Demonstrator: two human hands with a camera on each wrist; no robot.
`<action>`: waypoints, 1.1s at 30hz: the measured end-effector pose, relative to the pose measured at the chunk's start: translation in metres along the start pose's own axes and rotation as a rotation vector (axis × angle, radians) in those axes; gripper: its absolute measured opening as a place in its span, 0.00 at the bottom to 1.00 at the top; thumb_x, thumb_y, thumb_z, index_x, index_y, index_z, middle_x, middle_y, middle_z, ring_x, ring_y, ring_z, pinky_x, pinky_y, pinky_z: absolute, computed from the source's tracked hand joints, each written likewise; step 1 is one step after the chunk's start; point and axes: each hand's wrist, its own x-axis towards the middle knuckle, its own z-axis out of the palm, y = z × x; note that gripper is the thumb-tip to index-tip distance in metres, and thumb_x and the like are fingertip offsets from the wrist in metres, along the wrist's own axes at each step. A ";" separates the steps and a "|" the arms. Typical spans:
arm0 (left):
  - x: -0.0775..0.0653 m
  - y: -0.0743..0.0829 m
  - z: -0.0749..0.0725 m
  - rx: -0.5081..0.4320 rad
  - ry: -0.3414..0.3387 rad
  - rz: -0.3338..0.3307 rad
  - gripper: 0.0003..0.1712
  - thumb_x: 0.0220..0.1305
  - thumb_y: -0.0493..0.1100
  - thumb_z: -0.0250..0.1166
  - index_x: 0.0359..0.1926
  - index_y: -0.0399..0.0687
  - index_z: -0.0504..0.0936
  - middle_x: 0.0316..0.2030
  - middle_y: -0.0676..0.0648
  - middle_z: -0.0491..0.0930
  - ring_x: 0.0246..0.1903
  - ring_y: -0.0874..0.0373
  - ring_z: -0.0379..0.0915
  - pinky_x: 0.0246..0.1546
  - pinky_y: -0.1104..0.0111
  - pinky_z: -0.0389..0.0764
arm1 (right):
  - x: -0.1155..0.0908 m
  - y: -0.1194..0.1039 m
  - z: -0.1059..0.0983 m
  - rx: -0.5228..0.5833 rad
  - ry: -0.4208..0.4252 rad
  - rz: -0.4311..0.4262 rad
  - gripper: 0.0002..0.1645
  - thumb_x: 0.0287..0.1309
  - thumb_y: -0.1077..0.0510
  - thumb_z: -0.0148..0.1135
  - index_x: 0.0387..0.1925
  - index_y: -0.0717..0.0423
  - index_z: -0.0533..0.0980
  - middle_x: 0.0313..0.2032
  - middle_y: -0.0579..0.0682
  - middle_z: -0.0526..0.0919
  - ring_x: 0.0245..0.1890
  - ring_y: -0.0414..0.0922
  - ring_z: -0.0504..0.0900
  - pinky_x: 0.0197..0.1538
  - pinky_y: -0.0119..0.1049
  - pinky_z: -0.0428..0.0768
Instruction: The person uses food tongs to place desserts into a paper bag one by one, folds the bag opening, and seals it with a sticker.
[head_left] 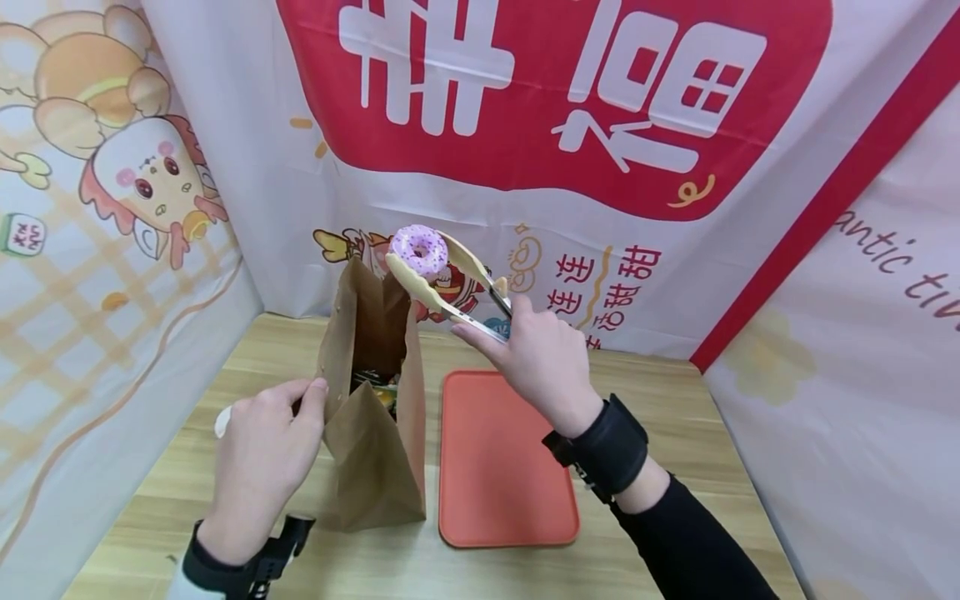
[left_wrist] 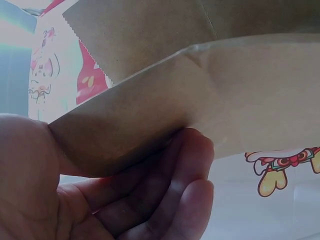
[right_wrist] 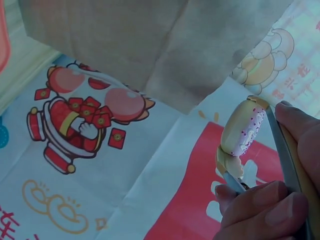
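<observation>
A pair of tongs with pale tips is gripped in my right hand. Between the tips sits a donut with purple icing and sprinkles, held up at the height of the bag's mouth and just right of it. In the right wrist view the donut shows edge-on. My left hand pinches the near left edge of a brown paper bag, which stands upright with its top open. In the left wrist view, thumb and curled fingers hold the bag's rim. Packaged items lie inside the bag, partly hidden by its walls.
A red-orange tray lies on the wooden table, right of the bag. Printed cloth walls enclose the table at the back and both sides. A small white object shows behind my left hand.
</observation>
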 end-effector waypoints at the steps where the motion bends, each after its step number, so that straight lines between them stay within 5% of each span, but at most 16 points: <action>1: 0.000 -0.001 0.000 -0.002 -0.001 -0.001 0.21 0.74 0.50 0.52 0.43 0.45 0.88 0.37 0.38 0.84 0.38 0.36 0.80 0.26 0.49 0.74 | 0.001 -0.003 0.000 -0.003 -0.003 -0.004 0.47 0.50 0.17 0.51 0.38 0.58 0.72 0.14 0.49 0.67 0.11 0.44 0.67 0.15 0.39 0.63; 7: -0.001 -0.002 0.000 -0.012 0.001 -0.002 0.21 0.74 0.49 0.52 0.34 0.47 0.88 0.30 0.42 0.83 0.35 0.39 0.80 0.23 0.53 0.73 | -0.001 -0.016 0.001 -0.042 -0.021 -0.055 0.43 0.51 0.18 0.52 0.31 0.55 0.69 0.13 0.48 0.67 0.10 0.43 0.67 0.14 0.38 0.63; 12: 0.000 -0.001 0.001 0.000 -0.001 -0.008 0.27 0.75 0.51 0.50 0.15 0.52 0.71 0.16 0.49 0.70 0.25 0.47 0.74 0.18 0.60 0.65 | -0.005 -0.024 0.005 -0.060 -0.024 -0.105 0.43 0.51 0.18 0.52 0.29 0.55 0.69 0.12 0.47 0.65 0.09 0.42 0.65 0.13 0.37 0.62; 16: -0.001 0.000 0.001 -0.001 -0.009 -0.019 0.29 0.75 0.52 0.49 0.14 0.51 0.66 0.13 0.50 0.64 0.22 0.50 0.68 0.17 0.62 0.61 | -0.008 -0.029 0.008 -0.051 -0.014 -0.149 0.42 0.51 0.18 0.53 0.28 0.55 0.69 0.11 0.46 0.63 0.08 0.41 0.63 0.12 0.36 0.60; 33: -0.001 -0.002 0.001 -0.004 0.001 -0.031 0.29 0.75 0.52 0.49 0.14 0.52 0.68 0.15 0.49 0.68 0.23 0.49 0.69 0.17 0.62 0.62 | -0.013 -0.030 0.016 -0.092 -0.001 -0.184 0.42 0.49 0.19 0.57 0.29 0.55 0.69 0.12 0.46 0.63 0.08 0.41 0.61 0.11 0.34 0.59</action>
